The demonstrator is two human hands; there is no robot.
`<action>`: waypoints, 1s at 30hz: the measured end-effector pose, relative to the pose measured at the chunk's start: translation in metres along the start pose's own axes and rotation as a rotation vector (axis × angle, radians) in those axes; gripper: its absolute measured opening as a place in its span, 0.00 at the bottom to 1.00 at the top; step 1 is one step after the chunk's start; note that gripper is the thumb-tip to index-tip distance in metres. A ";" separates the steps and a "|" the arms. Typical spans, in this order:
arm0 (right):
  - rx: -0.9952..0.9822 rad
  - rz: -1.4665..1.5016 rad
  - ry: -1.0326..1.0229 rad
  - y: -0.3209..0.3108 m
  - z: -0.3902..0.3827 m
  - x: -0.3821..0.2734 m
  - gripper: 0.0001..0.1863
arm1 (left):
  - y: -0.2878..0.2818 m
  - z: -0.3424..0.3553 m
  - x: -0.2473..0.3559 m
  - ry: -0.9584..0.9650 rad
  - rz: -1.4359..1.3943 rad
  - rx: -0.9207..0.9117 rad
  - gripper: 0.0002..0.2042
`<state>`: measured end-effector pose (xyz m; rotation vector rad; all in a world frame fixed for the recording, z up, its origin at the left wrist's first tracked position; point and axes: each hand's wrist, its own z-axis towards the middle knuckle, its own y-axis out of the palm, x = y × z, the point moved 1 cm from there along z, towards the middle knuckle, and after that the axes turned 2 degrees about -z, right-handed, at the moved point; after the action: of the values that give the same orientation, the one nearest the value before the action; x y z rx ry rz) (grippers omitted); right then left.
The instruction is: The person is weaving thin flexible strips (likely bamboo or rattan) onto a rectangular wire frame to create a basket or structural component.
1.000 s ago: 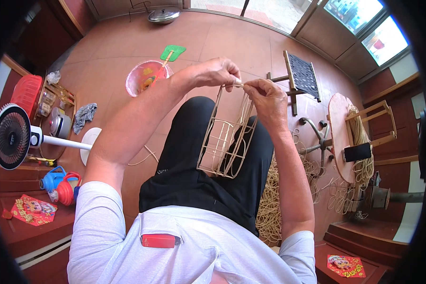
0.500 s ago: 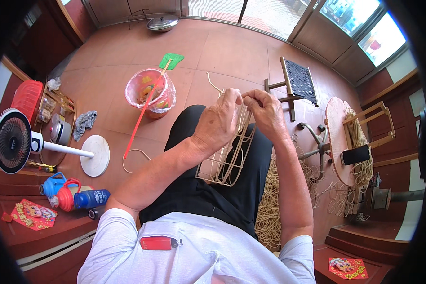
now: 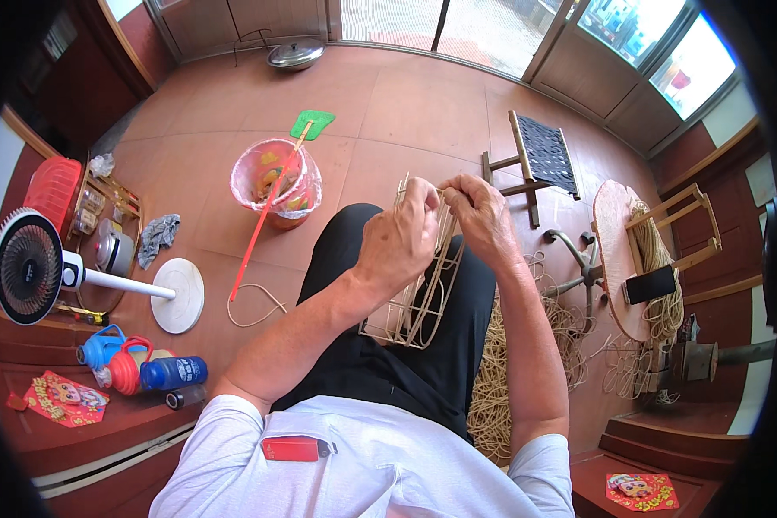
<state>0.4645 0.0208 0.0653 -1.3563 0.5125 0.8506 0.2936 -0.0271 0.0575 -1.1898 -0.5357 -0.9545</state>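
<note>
A long open frame of thin beige wire or rod (image 3: 423, 332) lies over my dark-trousered lap, pointing away from me. At its far end both hands work close together. My left hand (image 3: 399, 237) is closed, thumb and fingers pinching beige cord at the frame's end. Just right of it, my right hand (image 3: 482, 220) also pinches with bent fingertips at the same spot. The fingers hide most of the strand, so its exact path cannot be seen. A large heap of loose beige cord (image 3: 494, 380) lies on the floor by my right leg.
Ahead to the left stands a pink lined bin (image 3: 249, 186) with a fly swatter (image 3: 268, 216) across it. At left are a fan (image 3: 30, 268) and several bottles (image 3: 173, 373). A woven stool (image 3: 546, 154) and a round board (image 3: 617, 259) with cord are right.
Both hands and the frame sit slightly lower in the picture. The curved cord end that stood beyond my left hand no longer shows there. Both hands still pinch at the frame's end.
</note>
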 end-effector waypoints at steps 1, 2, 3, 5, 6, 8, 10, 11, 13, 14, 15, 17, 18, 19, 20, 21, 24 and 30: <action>0.012 0.013 -0.013 0.000 0.001 0.003 0.12 | -0.003 0.001 0.005 0.005 0.001 -0.002 0.08; 0.012 0.016 -0.010 0.001 0.000 0.002 0.12 | -0.007 0.000 0.010 -0.023 -0.057 -0.008 0.09; 0.019 0.012 -0.016 0.000 0.001 0.001 0.12 | -0.009 0.000 0.012 -0.051 -0.115 -0.014 0.10; 0.028 0.009 -0.024 0.000 0.002 -0.002 0.12 | -0.016 0.008 0.008 0.020 -0.138 0.064 0.10; 0.015 0.024 -0.006 0.000 0.003 -0.004 0.12 | -0.020 0.012 0.008 0.093 -0.163 0.146 0.10; 0.007 0.038 0.006 -0.001 0.005 -0.005 0.12 | -0.021 0.012 0.007 0.045 -0.110 0.064 0.10; 0.001 0.017 -0.005 -0.003 0.006 -0.005 0.12 | -0.018 0.010 0.005 -0.055 -0.003 -0.099 0.11; 0.013 0.018 -0.018 -0.003 0.006 -0.003 0.12 | -0.009 0.010 -0.006 -0.026 -0.025 -0.076 0.11; 0.010 0.029 -0.068 0.003 0.008 0.007 0.12 | -0.001 0.011 -0.018 -0.028 -0.032 -0.070 0.11; 0.002 0.026 -0.040 0.004 0.007 0.008 0.12 | 0.000 0.011 -0.020 -0.045 -0.051 -0.075 0.10; 0.006 0.027 -0.041 0.004 0.005 0.009 0.12 | 0.000 0.009 -0.016 -0.059 -0.045 -0.060 0.11; 0.023 0.030 -0.056 0.004 0.002 0.009 0.12 | -0.004 0.008 -0.005 -0.066 -0.004 -0.056 0.11; 0.044 0.045 -0.080 0.005 0.000 0.008 0.11 | -0.006 0.006 -0.001 -0.097 0.030 -0.061 0.12; 0.064 0.060 -0.103 0.005 -0.003 0.006 0.10 | -0.004 0.005 -0.004 -0.023 -0.002 -0.024 0.11; 0.076 0.061 -0.110 0.005 -0.005 0.004 0.10 | -0.005 0.011 -0.001 -0.009 0.002 -0.023 0.11; 0.105 0.030 -0.125 0.005 -0.008 0.002 0.08 | -0.007 0.017 0.003 -0.033 -0.091 -0.044 0.10; 0.181 0.042 -0.152 0.011 -0.011 -0.001 0.06 | -0.007 0.049 0.003 -0.077 -0.323 -0.075 0.09; 0.151 0.185 -0.080 0.009 -0.003 0.012 0.09 | -0.007 0.105 0.000 -0.392 -0.654 -0.275 0.08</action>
<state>0.4650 0.0208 0.0501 -1.1443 0.6341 0.9931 0.3006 0.0706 0.0950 -1.4965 -1.1837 -1.3847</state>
